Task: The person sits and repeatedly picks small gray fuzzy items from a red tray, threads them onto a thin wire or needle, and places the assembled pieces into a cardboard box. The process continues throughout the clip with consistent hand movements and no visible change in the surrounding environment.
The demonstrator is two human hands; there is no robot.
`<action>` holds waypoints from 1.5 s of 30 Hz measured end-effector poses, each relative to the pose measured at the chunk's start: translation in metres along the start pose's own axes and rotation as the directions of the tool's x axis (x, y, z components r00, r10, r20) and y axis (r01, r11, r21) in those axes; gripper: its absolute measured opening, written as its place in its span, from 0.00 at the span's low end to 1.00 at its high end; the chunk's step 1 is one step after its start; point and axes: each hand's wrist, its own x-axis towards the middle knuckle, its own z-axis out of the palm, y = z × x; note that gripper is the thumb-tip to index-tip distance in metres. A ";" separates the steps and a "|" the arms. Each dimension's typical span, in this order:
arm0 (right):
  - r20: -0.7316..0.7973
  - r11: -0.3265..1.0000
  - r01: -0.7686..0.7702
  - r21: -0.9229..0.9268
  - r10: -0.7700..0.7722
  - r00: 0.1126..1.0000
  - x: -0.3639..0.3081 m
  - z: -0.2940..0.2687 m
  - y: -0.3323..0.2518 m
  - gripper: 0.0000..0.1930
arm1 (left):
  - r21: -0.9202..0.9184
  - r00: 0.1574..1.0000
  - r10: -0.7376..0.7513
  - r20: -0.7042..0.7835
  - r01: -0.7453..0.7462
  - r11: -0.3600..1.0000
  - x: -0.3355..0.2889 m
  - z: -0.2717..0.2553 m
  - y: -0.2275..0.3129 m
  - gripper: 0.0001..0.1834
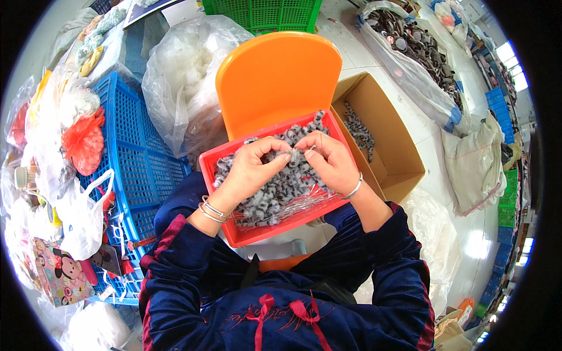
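On my lap rests a red plastic tray [240, 237] full of small fuzzy plush strips [257, 202], banded in grey, white and black. Thin shiny wire-like strands [295, 205] lie at its near right side. Above the tray's middle, my left hand [253, 165] and my right hand [329, 162] meet with thumbs and forefingers pinched. Between the fingertips is a grey plush strip [296, 158], mostly covered by them. Whether a wire is also in the pinch is too small to tell.
An orange chair [278, 76] stands beyond the tray. Right of it, an open cardboard box [389, 155] holds more striped strips. At the left are a blue crate [132, 152] and a clear bag of white stuffing [190, 76]. A green crate [263, 14] is farther back.
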 end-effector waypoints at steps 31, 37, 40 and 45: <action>-0.264 0.968 0.127 0.217 -0.067 0.962 0.001 -0.011 -0.011 0.11 | -0.501 0.976 -0.182 0.121 0.218 0.838 0.003 0.001 -0.014 0.08; -0.203 0.962 0.172 0.214 -0.128 0.971 -0.002 -0.005 -0.015 0.09 | -0.587 0.958 -0.252 0.135 0.282 0.759 0.002 0.002 -0.005 0.08; -0.222 0.968 0.187 0.169 -0.148 0.964 -0.002 -0.004 -0.016 0.09 | -0.570 0.966 -0.223 0.129 0.256 0.781 0.002 0.003 -0.003 0.08; -0.289 0.955 0.222 0.196 -0.161 0.944 -0.005 -0.001 -0.013 0.08 | -0.569 0.968 -0.213 0.134 0.252 0.783 0.002 0.002 -0.003 0.07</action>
